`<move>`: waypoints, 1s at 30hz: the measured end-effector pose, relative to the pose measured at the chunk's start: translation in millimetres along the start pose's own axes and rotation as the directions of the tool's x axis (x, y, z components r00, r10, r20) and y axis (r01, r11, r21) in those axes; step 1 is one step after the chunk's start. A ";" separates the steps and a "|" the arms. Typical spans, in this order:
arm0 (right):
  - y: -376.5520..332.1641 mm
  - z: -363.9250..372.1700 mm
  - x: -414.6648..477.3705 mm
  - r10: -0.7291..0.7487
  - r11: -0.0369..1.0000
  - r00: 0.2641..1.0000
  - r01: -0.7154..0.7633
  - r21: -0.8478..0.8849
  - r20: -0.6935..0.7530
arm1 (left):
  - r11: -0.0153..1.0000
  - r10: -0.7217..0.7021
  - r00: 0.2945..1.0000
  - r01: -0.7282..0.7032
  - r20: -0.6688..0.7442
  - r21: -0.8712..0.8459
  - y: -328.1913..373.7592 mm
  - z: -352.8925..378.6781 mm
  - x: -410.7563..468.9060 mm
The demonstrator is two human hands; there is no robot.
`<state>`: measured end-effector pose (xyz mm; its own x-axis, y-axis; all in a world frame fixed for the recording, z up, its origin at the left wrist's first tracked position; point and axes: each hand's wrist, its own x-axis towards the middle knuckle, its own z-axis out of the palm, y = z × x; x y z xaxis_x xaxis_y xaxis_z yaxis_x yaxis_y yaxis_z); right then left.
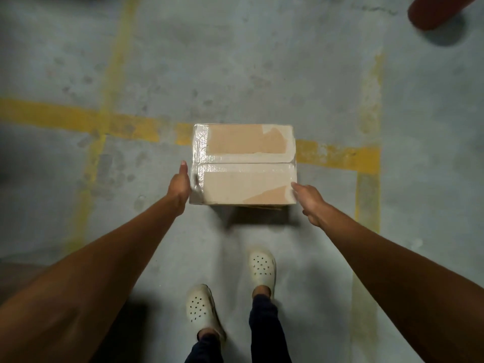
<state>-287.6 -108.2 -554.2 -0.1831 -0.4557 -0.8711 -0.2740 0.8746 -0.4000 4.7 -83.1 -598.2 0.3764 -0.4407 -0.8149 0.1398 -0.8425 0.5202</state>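
Only the head view to go on, looking straight down at a grey concrete floor (235, 61) with worn yellow lines (52, 111) painted across it. The cardboard box (243, 166) is dead centre, sealed with shiny clear tape along its seam and edges. It sits over the yellow line that runs left to right, just beyond the person's white clogs (200, 307). The left hand (179, 187) is pressed against the box's left side with the thumb pointing straight up along the top edge. Its fingers are hidden down the side, so I can't tell if they hook under the box or just lie flat. The right hand (310, 201) is at the near right corner with the index finger stretched out and touching the top edge. The rest of its fingers are loosely curled, not wrapped round anything I can see. There's a dark shadow on the floor right under the near edge of the box. Honestly I can't tell if the box is resting on the floor or hovering just off it. My read on progress: the box is bracketed by both hands, so the reach part is done. The grip looks half there at best, mostly on the left. I'd say what's left is getting the right hand properly on its side, then the actual carrying. A reddish-brown thing (440, 9) pokes in at the far right corner, too cropped to identify.
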 end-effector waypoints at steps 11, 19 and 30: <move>-38.3 -9.2 -76.5 -0.112 0.990 0.994 0.113 0.083 -0.014 | 0.981 0.160 0.981 -0.171 0.114 0.094 59.8 -41.0 -92.6; -83.7 -38.7 -236.1 -0.429 0.901 0.899 0.433 0.030 -0.088 | 0.984 0.181 0.969 -0.178 0.170 -0.032 114.0 -123.8 -243.1; -86.0 -18.9 -444.1 -0.574 0.817 0.792 0.571 -0.081 -0.207 | 0.845 0.512 0.845 -0.528 -0.158 -0.085 101.9 -234.1 -421.7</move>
<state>-200.6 15.8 -127.6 -0.1831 -0.8975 -0.4013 -0.4052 0.4408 -0.8009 74.6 89.4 -141.8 0.5338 -0.7545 -0.3820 -0.0028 -0.4533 0.8914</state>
